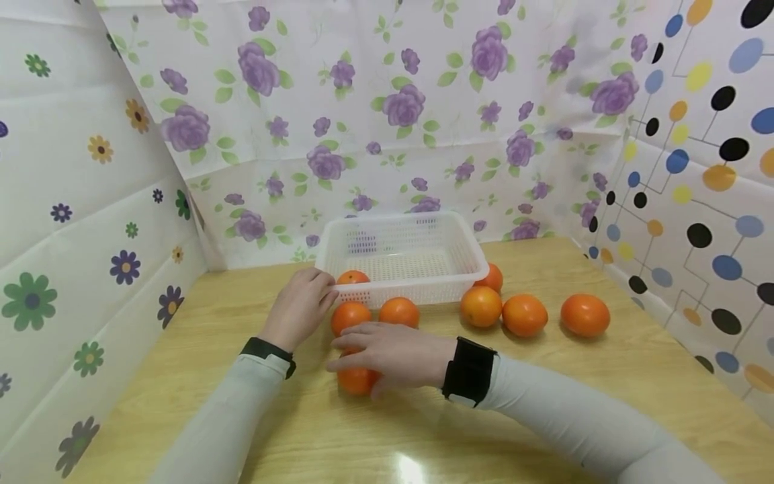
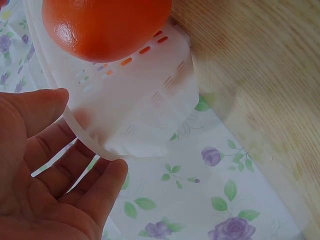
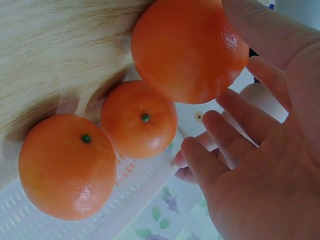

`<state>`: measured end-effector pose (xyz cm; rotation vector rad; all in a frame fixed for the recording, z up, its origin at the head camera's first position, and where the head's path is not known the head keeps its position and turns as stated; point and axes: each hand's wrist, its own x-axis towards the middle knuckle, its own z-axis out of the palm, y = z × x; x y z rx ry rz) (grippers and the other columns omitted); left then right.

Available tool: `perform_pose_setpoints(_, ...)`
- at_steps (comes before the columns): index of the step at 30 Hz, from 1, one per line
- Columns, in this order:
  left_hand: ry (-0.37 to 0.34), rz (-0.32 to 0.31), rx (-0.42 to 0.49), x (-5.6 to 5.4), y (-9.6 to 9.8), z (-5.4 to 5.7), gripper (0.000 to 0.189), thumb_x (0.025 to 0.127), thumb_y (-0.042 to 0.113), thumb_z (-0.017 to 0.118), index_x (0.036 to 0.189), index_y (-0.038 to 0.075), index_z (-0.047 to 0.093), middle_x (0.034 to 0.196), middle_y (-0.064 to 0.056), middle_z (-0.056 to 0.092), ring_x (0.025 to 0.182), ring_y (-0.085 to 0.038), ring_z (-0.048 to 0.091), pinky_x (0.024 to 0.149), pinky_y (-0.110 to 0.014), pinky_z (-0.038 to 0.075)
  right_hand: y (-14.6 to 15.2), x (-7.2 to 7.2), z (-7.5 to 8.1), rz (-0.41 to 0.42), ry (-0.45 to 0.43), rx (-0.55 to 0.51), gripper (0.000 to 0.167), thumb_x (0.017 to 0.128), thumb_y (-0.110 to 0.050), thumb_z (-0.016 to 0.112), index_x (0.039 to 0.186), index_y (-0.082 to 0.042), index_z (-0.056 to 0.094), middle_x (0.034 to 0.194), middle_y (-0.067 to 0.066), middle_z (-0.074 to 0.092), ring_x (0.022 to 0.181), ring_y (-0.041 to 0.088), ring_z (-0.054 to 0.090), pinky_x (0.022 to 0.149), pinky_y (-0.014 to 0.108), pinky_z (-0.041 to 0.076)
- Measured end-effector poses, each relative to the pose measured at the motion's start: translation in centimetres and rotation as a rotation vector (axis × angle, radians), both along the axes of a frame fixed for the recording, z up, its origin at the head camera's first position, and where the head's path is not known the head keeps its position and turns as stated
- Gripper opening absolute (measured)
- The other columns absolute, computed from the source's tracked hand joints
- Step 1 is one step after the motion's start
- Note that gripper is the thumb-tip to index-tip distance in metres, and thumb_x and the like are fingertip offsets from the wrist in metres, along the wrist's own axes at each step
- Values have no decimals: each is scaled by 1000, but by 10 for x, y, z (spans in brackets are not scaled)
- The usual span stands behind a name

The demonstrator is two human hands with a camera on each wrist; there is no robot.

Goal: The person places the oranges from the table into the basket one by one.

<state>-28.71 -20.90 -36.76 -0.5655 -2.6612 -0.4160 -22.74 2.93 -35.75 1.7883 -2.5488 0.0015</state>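
At the front left corner of a white plastic basket [image 1: 417, 293], my left hand [image 1: 300, 304] holds the rim, thumb on one side and fingers on the other in the left wrist view. One orange [image 2: 105, 25] lies inside the basket near that corner. My right hand [image 1: 399, 353] lies over another orange [image 3: 187, 50] on the table, its fingers extended and spread along the fruit and the thumb at its side. Whether the palm touches is hidden. Between this hand and the basket are two more oranges, a left one [image 1: 351, 317] and a right one [image 1: 400, 312].
Several oranges stand right of centre, among them one by the basket [image 1: 481, 306], one beside it [image 1: 525, 315] and one farther right [image 1: 584, 315]. Another orange [image 1: 491, 277] is partly behind the basket's right corner. Patterned cloth [image 1: 375, 134] surrounds the wooden table [image 1: 302, 430].
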Motion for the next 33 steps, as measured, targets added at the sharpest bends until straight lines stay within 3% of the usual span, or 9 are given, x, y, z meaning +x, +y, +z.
perform_pose_setpoints(17, 4, 3, 10, 0, 1, -2, 23, 107, 19, 76, 123, 1, 74, 121, -17, 70, 117, -39, 63, 106, -53, 58, -4, -3, -3, 29, 124, 71, 83, 86, -37, 96, 160, -31, 60, 165, 2, 53, 156, 21, 44, 130, 33, 32)
perform_pose_setpoints(33, 14, -2, 0, -1, 0, -3, 24, 107, 20, 77, 122, 2, 74, 123, -17, 70, 120, -39, 63, 107, -53, 58, -9, -4, -3, 47, 115, 94, 80, 87, -34, 96, 159, -31, 62, 164, 3, 55, 155, 20, 46, 130, 34, 33)
